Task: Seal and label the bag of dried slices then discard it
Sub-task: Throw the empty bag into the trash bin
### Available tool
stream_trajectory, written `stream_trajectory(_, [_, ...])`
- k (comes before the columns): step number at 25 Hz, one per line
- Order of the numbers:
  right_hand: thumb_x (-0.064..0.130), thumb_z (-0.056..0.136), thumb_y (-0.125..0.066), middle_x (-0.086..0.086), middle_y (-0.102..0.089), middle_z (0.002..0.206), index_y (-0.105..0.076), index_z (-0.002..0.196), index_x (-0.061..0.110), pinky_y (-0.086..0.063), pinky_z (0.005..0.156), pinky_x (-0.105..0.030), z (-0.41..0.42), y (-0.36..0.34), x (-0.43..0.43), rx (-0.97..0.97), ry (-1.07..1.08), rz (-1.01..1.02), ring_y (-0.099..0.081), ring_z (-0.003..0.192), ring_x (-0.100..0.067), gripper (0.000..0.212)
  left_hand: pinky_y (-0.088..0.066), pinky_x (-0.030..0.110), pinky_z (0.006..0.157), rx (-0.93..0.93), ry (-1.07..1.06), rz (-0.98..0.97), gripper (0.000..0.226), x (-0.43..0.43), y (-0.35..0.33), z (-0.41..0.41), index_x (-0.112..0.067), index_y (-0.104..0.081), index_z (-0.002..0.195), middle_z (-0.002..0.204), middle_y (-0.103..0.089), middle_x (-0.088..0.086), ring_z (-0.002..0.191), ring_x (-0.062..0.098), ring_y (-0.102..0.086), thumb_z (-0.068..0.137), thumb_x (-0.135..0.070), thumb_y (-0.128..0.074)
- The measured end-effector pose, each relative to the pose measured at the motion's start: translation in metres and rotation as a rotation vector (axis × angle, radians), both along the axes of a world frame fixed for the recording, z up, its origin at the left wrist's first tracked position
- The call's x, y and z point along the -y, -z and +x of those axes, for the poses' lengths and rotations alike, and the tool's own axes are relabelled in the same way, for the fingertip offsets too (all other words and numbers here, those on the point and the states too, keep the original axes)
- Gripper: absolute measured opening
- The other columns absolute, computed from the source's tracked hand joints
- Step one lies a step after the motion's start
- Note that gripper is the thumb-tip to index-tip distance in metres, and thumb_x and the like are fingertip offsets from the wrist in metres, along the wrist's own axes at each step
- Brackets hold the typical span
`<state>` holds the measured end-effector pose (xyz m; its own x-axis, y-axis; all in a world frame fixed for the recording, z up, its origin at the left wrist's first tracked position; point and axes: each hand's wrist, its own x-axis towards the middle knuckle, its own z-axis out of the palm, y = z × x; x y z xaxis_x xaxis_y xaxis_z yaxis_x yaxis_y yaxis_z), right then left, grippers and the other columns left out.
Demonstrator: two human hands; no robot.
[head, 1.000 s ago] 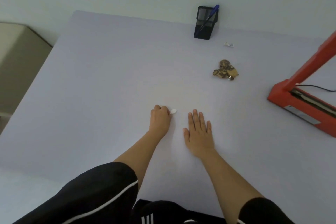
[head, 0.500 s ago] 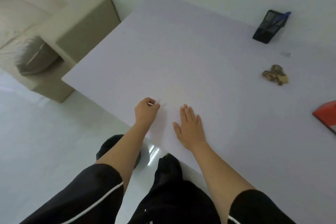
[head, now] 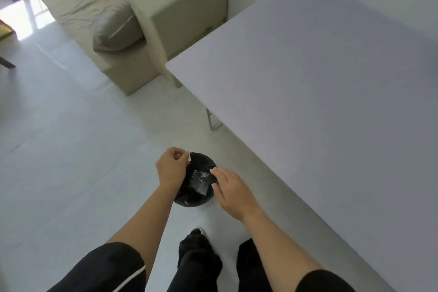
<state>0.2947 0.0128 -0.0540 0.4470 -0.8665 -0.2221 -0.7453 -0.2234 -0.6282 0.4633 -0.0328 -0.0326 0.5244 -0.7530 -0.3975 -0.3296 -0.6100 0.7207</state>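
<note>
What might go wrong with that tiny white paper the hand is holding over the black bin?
1. The left hand pinches the white scrap right above the edge of the bin, not its middle. Let go there, it might flutter onto the floor.
2. The right hand hovers over the opening and might catch the scrap.
3. A shoe stands close to the bin and might knock it.

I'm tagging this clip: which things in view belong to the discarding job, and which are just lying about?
Job: black bin; clear plastic inside it; white scrap pinched by the left hand; right hand, open above the bin.
Lying about: table; sofa; cushion.
</note>
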Motion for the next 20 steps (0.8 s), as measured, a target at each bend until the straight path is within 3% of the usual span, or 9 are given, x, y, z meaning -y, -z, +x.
stream_trajectory(3, [0.027, 0.098, -0.036, -0.007, -0.041, 0.145, -0.036, 0.14, 0.011, -0.023, 0.112, -0.025, 0.038, 0.048, 0.015, -0.006, 0.096, 0.061, -0.035, 0.134, -0.018, 0.045, -0.054, 0.032, 0.077, -0.043, -0.005, 0.109, 0.007, -0.011, 0.052, 0.043, -0.014, -0.063, 0.081, 0.079, -0.069, 0.004, 0.069, 0.016, -0.068, 0.087, -0.016, -0.06])
stream_trajectory(7, [0.026, 0.096, -0.043, -0.013, -0.029, 0.148, -0.026, 0.141, 0.005, -0.029, 0.109, -0.033, 0.062, 0.149, 0.033, -0.184, 0.323, 0.189, -0.031, 0.134, -0.026, 0.053, -0.051, 0.031, 0.079, -0.044, 0.123, 0.236, 0.01, -0.019, 0.153, 0.084, -0.013, -0.069, 0.088, 0.086, -0.068, 0.003, 0.079, 0.018, -0.064, 0.088, -0.017, -0.059])
stream_trajectory(12, [0.03, 0.097, -0.04, -0.016, -0.027, 0.147, -0.018, 0.143, 0.005, -0.041, 0.096, -0.037, 0.075, 0.299, 0.038, -0.329, 0.393, 0.407, -0.044, 0.124, -0.032, 0.057, -0.054, 0.03, 0.075, -0.073, 0.164, 0.308, 0.005, -0.026, 0.305, 0.098, -0.012, -0.065, 0.084, 0.076, -0.068, 0.005, 0.071, 0.017, -0.066, 0.086, -0.011, -0.061])
stream_trajectory(17, [0.04, 0.097, -0.038, -0.013, -0.029, 0.146, -0.006, 0.147, 0.011, -0.047, 0.08, -0.039, 0.09, 0.418, 0.043, -0.356, 0.481, 0.383, -0.053, 0.112, -0.034, 0.066, -0.047, 0.021, 0.069, -0.045, 0.225, 0.284, 0.006, -0.005, 0.429, 0.102, -0.013, -0.066, 0.085, 0.079, -0.068, 0.005, 0.075, 0.016, -0.065, 0.088, -0.017, -0.062])
stream_trajectory(20, [0.024, 0.098, -0.036, -0.017, -0.05, 0.129, -0.01, 0.144, 0.013, -0.048, 0.075, -0.04, 0.099, 0.467, 0.036, -0.295, 0.586, 0.377, -0.059, 0.096, -0.033, 0.054, -0.051, 0.027, 0.07, -0.032, 0.269, 0.327, 0.012, -0.003, 0.486, 0.104, -0.013, -0.067, 0.082, 0.077, -0.068, 0.006, 0.074, 0.019, -0.066, 0.089, -0.02, -0.061])
